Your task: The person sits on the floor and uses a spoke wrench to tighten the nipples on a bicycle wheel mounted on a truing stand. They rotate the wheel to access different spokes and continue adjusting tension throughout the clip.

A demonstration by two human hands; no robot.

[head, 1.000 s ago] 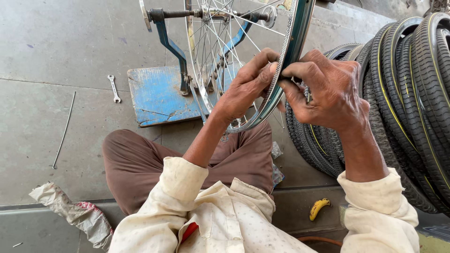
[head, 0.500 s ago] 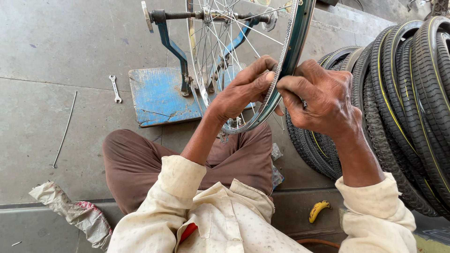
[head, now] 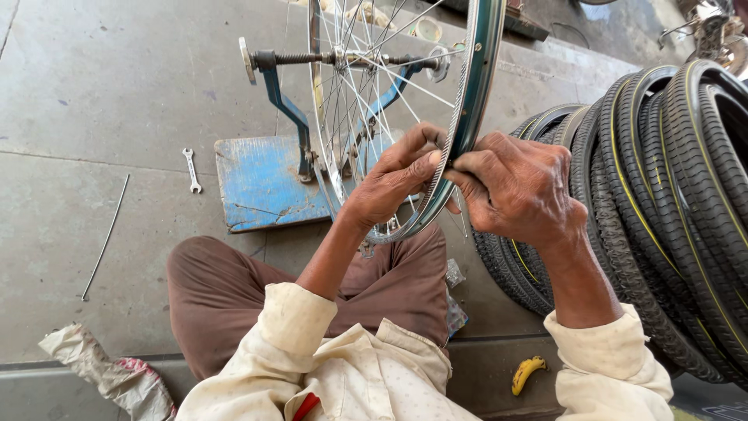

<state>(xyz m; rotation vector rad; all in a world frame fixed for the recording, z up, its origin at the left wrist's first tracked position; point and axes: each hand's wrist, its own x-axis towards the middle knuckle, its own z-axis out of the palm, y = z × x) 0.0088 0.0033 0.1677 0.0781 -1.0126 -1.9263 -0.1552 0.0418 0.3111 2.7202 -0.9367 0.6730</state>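
— Steel first, far left: a thin straight rod (head: 105, 238) lies on the concrete floor (head: 117, 101), with a small flat spanner (head: 191, 169) near it and a crumpled rag (head: 109, 373) lower down.

— And the stand?

— Chipped blue base plate (head: 265, 187), blue forked uprights holding the axle. The wheel rim (head: 475, 101) hangs in it, glossy dark green, with fine bright spokes.

— Anything different from a second ago?

— Barely. Both hands sit a touch lower on the rim and closer together, so the work stays on the same stretch.

— Their grip?

— Left hand (head: 393, 183) curled round the rim's edge from the spoke side, fingers closed on it. Right hand (head: 518, 187) pinches the rim's outer edge; whether it holds a small tool I cannot tell.

— Further right?

— Ribbed black tyres (head: 670, 195), stacked upright, some with yellow lines.
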